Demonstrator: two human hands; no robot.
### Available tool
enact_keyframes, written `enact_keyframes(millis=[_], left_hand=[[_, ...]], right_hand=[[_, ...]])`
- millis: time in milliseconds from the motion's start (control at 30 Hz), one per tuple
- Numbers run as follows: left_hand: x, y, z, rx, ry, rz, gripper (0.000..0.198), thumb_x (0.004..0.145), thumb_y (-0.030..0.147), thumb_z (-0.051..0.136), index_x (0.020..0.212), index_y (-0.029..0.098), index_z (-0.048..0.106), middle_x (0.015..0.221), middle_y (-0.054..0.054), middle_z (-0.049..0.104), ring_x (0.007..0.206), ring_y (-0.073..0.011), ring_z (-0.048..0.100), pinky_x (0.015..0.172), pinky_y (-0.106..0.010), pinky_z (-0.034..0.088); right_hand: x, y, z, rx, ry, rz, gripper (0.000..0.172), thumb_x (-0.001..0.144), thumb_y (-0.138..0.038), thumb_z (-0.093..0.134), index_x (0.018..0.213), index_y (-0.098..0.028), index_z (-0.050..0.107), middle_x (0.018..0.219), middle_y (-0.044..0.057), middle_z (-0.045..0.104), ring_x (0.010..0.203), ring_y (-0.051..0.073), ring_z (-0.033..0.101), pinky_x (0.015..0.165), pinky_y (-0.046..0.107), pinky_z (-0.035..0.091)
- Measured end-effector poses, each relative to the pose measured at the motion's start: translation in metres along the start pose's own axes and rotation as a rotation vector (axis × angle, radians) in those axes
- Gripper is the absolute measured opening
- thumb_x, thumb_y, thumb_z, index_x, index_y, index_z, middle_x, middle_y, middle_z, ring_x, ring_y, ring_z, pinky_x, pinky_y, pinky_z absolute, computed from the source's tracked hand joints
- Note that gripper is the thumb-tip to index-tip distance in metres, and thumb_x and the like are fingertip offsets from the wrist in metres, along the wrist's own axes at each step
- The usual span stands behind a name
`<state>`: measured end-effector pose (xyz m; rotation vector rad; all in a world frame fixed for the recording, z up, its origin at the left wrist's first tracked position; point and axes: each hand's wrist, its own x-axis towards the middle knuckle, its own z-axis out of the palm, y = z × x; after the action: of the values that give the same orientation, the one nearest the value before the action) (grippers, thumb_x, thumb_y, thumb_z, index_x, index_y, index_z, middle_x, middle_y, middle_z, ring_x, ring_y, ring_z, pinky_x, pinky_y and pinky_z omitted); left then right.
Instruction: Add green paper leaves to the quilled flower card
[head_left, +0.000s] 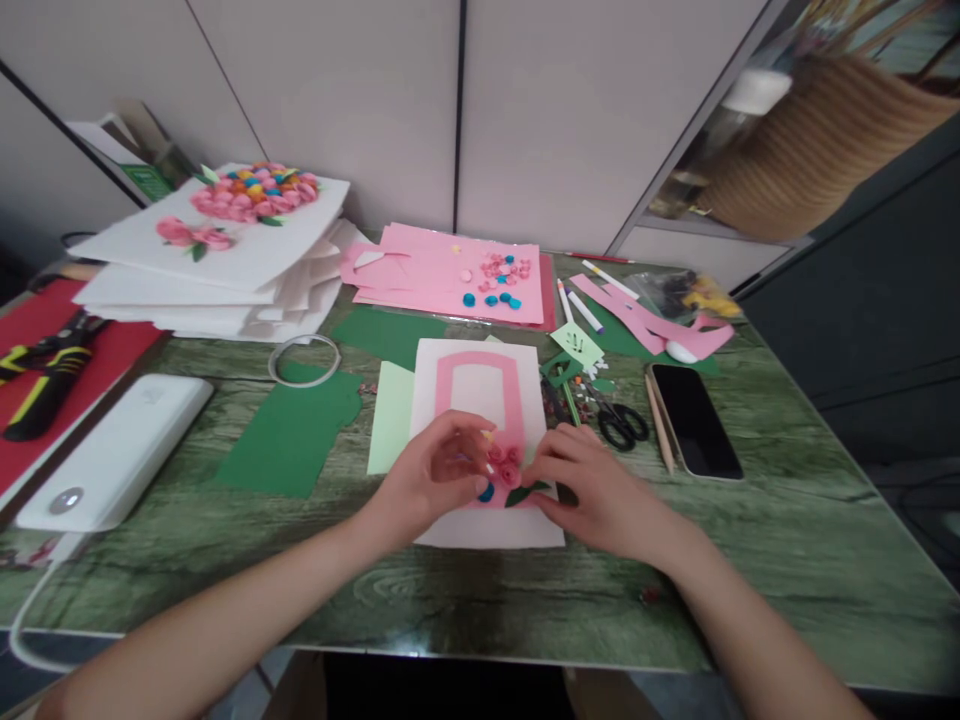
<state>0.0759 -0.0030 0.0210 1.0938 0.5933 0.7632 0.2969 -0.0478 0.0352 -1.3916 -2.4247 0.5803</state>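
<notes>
A white sheet (429,400) with a pink paper basket shape (512,385) on it lies in front of me. Rolled pink paper roses (508,465) cluster low on the pink shape, with a blue paper rose (487,492) beside them. My right hand (581,480) pinches a dark green paper leaf (523,493) between thumb and fingertips, right of the roses. On the other side, my left hand (431,470) curves with thumb and fingers apart, the thumb tip next to the blue rose. Its fingertips are partly hidden.
Black scissors (622,427), a wooden stick (660,425) and a phone (694,420) lie to the right. Green paper (289,440), a tape ring (304,361) and a white power bank (116,455) are leftward. Behind sit pink sheets (420,275) and a stack of white sheets (180,290).
</notes>
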Motion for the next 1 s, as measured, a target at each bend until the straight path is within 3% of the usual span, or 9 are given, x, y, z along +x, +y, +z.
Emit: enact_keyframes(millis=[267, 500, 1000], left_hand=[[0.004, 0.003, -0.006, -0.001, 0.114, -0.010, 0.036, 0.070, 0.010, 0.071, 0.101, 0.023, 0.058, 0.087, 0.001, 0.052, 0.075, -0.0113, 0.054, 0.069, -0.025, 0.044], [0.003, 0.005, -0.006, -0.021, 0.121, -0.004, 0.035, 0.070, 0.010, 0.070, 0.101, 0.022, 0.058, 0.086, 0.000, 0.053, 0.075, -0.0120, 0.054, 0.066, -0.025, 0.044], [0.002, 0.004, -0.007, -0.008, 0.092, 0.005, 0.037, 0.071, 0.011, 0.071, 0.102, 0.023, 0.057, 0.087, 0.000, 0.051, 0.074, -0.0112, 0.054, 0.065, -0.024, 0.044]], right_hand=[[-0.001, -0.003, -0.002, -0.078, -0.032, -0.027, 0.016, 0.083, -0.013, 0.054, 0.092, -0.023, 0.062, 0.085, 0.003, 0.056, 0.086, 0.018, 0.050, 0.078, 0.035, 0.035], [-0.003, 0.005, -0.005, -0.129, -0.061, 0.118, 0.008, 0.081, -0.027, 0.061, 0.085, -0.021, 0.059, 0.084, 0.004, 0.056, 0.085, 0.021, 0.050, 0.077, 0.036, 0.035], [-0.002, 0.006, -0.006, 0.073, -0.087, 0.106, 0.008, 0.081, -0.014, 0.056, 0.076, -0.020, 0.056, 0.077, -0.001, 0.058, 0.080, 0.016, 0.053, 0.075, 0.031, 0.038]])
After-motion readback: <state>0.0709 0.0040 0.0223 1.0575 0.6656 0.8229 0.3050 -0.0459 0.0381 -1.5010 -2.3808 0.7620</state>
